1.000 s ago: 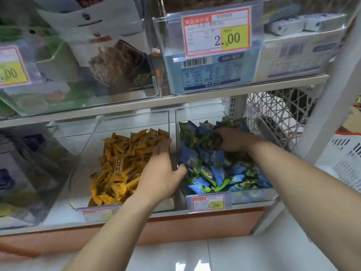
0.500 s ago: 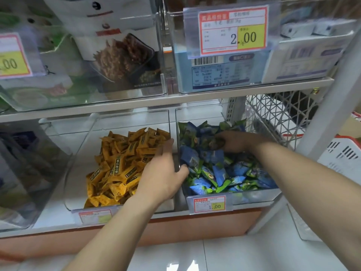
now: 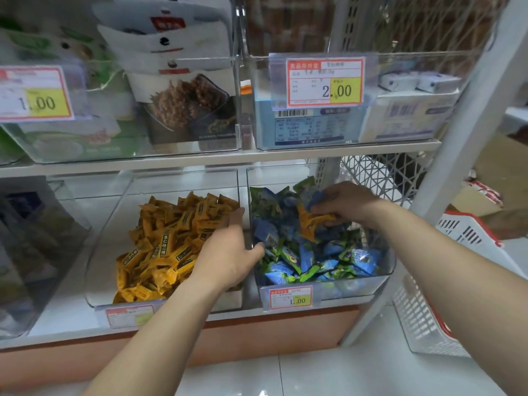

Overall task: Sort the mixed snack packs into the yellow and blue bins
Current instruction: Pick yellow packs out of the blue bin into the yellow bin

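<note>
Pack (image 3: 310,221): yellow, being held over blue packs (image 3: 363,260) inside the blue bin (image 3: 371,284).
Right hand (image 3: 348,205): pinching the pack at its 8 o'clock.
Left hand (image 3: 228,255): resting relaxed across both bins' walls, holding nothing.
Yellow bin (image 3: 108,252): sitting at the blue bin's 9 o'clock.

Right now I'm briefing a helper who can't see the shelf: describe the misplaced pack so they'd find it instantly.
On the lower shelf, find the right-hand clear bin heaped with blue and green packs. Toward its back, the right grip pinches one yellow pack, the only yellow one there.
</note>
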Available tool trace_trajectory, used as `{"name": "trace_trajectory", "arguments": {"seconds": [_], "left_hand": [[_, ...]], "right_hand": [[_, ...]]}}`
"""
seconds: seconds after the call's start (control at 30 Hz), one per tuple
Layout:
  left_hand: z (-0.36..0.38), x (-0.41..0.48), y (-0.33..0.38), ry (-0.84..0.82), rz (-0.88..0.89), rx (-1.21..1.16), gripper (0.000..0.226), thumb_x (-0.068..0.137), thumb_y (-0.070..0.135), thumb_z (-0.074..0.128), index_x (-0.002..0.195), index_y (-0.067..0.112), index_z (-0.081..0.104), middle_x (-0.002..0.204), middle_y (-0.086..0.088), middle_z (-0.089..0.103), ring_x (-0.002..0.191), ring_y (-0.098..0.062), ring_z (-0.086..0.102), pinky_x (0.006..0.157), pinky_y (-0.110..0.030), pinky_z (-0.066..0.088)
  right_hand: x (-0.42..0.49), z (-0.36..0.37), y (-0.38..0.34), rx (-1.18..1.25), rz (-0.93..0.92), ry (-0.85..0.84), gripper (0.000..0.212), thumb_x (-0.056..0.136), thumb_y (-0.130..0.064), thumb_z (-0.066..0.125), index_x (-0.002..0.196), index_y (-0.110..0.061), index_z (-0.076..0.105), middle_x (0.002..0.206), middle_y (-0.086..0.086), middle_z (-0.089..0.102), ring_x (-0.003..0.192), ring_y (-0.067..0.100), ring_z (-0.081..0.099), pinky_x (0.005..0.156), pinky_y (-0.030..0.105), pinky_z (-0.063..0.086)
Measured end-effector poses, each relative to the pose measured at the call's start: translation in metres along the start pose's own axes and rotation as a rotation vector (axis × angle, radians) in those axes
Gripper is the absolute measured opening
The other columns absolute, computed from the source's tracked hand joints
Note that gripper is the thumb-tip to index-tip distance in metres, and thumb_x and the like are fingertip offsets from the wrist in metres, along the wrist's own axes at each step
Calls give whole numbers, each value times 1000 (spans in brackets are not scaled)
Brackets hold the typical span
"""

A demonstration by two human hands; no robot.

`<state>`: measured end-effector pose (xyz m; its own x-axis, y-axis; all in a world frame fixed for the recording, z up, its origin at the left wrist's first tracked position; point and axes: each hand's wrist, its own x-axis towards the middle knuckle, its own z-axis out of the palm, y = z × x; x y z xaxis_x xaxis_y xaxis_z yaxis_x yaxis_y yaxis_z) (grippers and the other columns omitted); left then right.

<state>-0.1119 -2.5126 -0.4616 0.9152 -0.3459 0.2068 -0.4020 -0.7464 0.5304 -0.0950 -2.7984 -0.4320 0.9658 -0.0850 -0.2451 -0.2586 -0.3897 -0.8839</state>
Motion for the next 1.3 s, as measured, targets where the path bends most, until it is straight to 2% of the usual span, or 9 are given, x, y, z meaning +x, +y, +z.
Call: {"name": "trace_trajectory", "arguments": {"seconds": [0.2, 0.47, 0.6, 0.73, 0.8, 0.93, 1.0, 1.17, 1.3], "left_hand": [[1, -1, 2, 0, -17, -7, 72, 84, 50, 67, 142, 23, 35, 133, -4, 55, 113, -21, 56, 86, -29, 50], [-3, -3, 23, 190, 148, 115, 65, 86, 56, 60, 141, 26, 42, 138, 1, 53, 129, -24, 42, 95, -37, 47], [-3, -2, 30, 157, 142, -51, 70, 86, 65, 53, 144, 30, 35, 130, 1, 58, 123, -22, 48, 92, -34, 47], [-7, -1, 39, 90, 90, -425, 80, 83, 72, 48, 150, 32, 32, 139, 8, 55, 127, -11, 50, 103, -33, 45], [-8, -3, 44, 58, 58, -636, 69, 88, 66, 53, 146, 34, 37, 129, 12, 61, 116, -8, 60, 96, -34, 51], [-8, -3, 54, 22, -45, -982, 40, 96, 38, 60, 133, 33, 45, 104, 3, 64, 68, -16, 69, 53, -30, 53], [-8, -3, 54, 36, -66, -974, 37, 98, 29, 59, 132, 36, 46, 103, -2, 64, 62, -15, 65, 50, -29, 50], [-5, -6, 48, 28, 73, -832, 34, 95, 43, 61, 128, 43, 51, 92, 12, 66, 73, -7, 59, 65, -29, 46], [-9, -4, 45, 79, 111, -745, 12, 97, 34, 61, 108, 33, 59, 72, 10, 64, 54, -15, 60, 47, -30, 46]], "right_hand": [[-13, 17, -6, -10, 13, 89, 12, 78, -15, 85, 86, -14, 74, 91, 10, 76, 78, 23, 75, 66, 32, 63], [-39, 31, -23, 93, -114, 243, 17, 76, -19, 87, 86, -22, 73, 89, 13, 75, 71, 25, 75, 65, 37, 63], [-52, 41, -34, 214, -172, 221, 16, 79, -15, 84, 91, -18, 73, 91, 12, 74, 80, 23, 75, 66, 29, 60], [-68, 53, -46, 451, -230, 151, 23, 80, -12, 80, 101, -8, 71, 97, 15, 75, 86, 27, 75, 70, 29, 60], [-76, 61, -49, 612, -242, 102, 33, 75, -15, 79, 104, -4, 69, 98, 15, 75, 89, 28, 74, 74, 32, 59], [-84, 74, -48, 647, -242, 156, 22, 81, -13, 75, 102, -9, 69, 94, 8, 74, 85, 21, 73, 67, 27, 58], [-88, 79, -43, 567, -240, 207, 17, 86, -11, 74, 102, -13, 70, 95, 7, 73, 84, 19, 72, 59, 27, 56], [-94, 90, -33, 324, -292, 255, 17, 87, -24, 76, 104, -27, 75, 94, -5, 72, 86, 16, 71, 53, 24, 52], [-93, 90, -31, 419, -293, 137, 23, 97, -10, 63, 117, -16, 72, 110, 10, 72, 97, 22, 71, 67, 28, 57]]}}
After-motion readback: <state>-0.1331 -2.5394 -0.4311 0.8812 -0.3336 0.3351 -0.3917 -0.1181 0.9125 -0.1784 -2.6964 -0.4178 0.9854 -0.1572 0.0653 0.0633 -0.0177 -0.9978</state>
